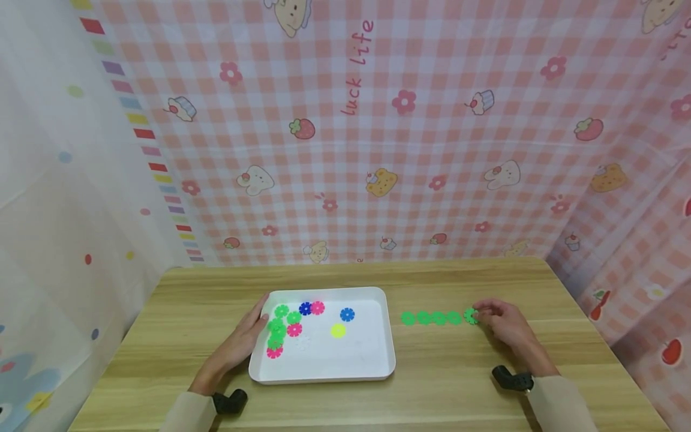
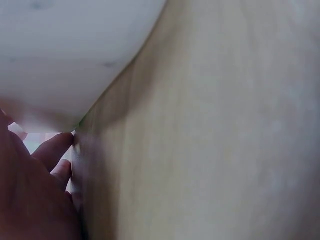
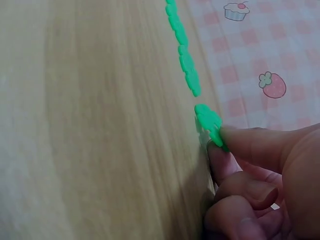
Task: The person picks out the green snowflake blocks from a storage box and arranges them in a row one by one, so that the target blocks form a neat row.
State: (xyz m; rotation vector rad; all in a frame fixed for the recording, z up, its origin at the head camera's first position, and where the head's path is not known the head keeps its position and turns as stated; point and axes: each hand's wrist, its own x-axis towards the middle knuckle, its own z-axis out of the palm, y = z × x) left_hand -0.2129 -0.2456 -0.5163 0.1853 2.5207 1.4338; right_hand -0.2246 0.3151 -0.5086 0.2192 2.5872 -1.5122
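Currently right hand [image 1: 506, 324] pinches green disc [image 1: 470, 316], lower right of frame.
Left hand [image 1: 243, 337], lower left, touches white tray [image 1: 351, 363]; can't tell whether gripping.

We pinch a green notched disc [image 3: 207, 118], tilted, just beside a row of four flat green discs [image 1: 438, 318]; our white tray [image 1: 356, 360] lies left of them.

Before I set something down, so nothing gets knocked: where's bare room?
The table is bare between the tray and the right hand, on the near side of the row of green discs; also left of the left hand. The tray's right end is free; its left end is crowded with colored discs.
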